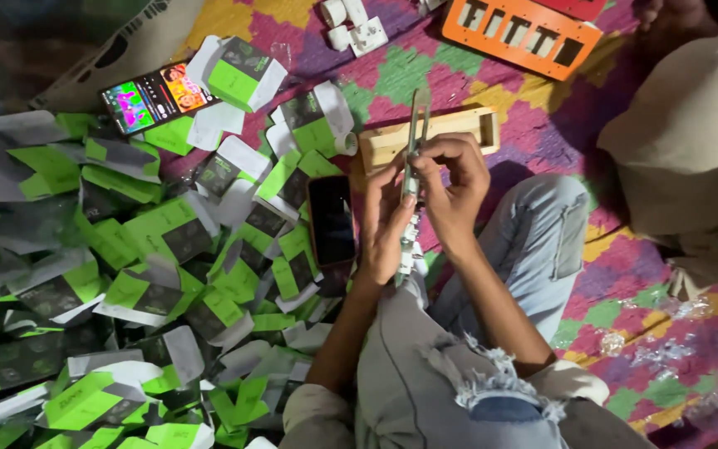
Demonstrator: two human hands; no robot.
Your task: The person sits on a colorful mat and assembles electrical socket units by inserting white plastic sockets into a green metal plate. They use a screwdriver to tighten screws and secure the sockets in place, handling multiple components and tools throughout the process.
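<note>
Hands meet above the lap: left hand (386,223) and right hand (452,189) both pinch a thin upright strip (415,133), its length pointing away toward the wooden tray (467,126).

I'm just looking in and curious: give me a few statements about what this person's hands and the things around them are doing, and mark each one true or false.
1. Both hands, the left hand and the right hand, hold one long thin grey-green strip. True.
2. The dark-screened black phone lies right of the right hand. False: it lies left of the left hand.
3. A heap of flat green-and-black cardboard packets covers the floor on the left. True.
4. The orange plastic frame with rectangular slots rests on the person's knee. False: it lies on the patterned mat at the top.
5. The second phone with a lit colourful screen is switched off. False: its screen glows.
</note>
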